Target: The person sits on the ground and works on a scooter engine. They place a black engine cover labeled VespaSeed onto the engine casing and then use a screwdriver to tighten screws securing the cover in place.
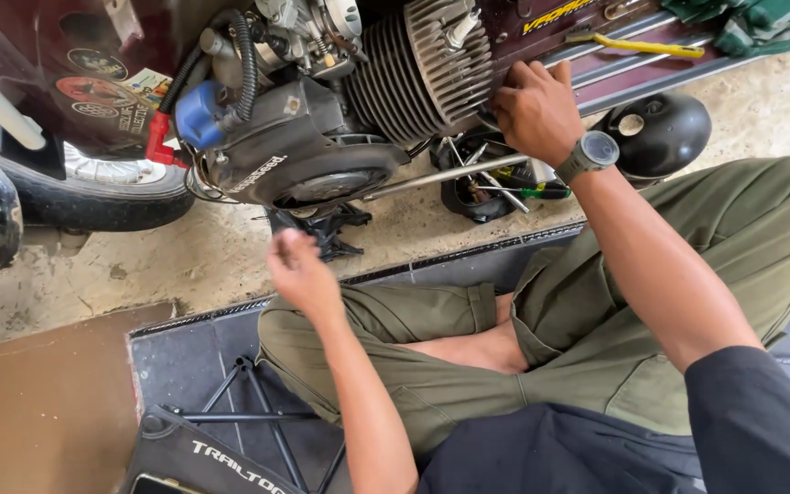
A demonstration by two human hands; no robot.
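Observation:
A scooter engine lies on its side in front of me, with a finned grey cylinder [422, 64] and a dark round side cover [322, 174]. My right hand [534, 108], with a watch on the wrist, presses against the base of the cylinder, fingers curled over a part I cannot make out. My left hand [299, 270] hovers low near the black bracket [322, 229] under the engine cover; its fingers are blurred and bunched together. A long metal rod [450, 174] runs under the cylinder.
A black bowl [482, 187] with screwdrivers and tools sits under the engine. A black dome-shaped cover [660, 133] rests at right, a yellow-handled tool [637, 44] above. The rear wheel [107, 187] is at left. A brown board [38, 402] and black mat [185, 361] lie near my crossed legs.

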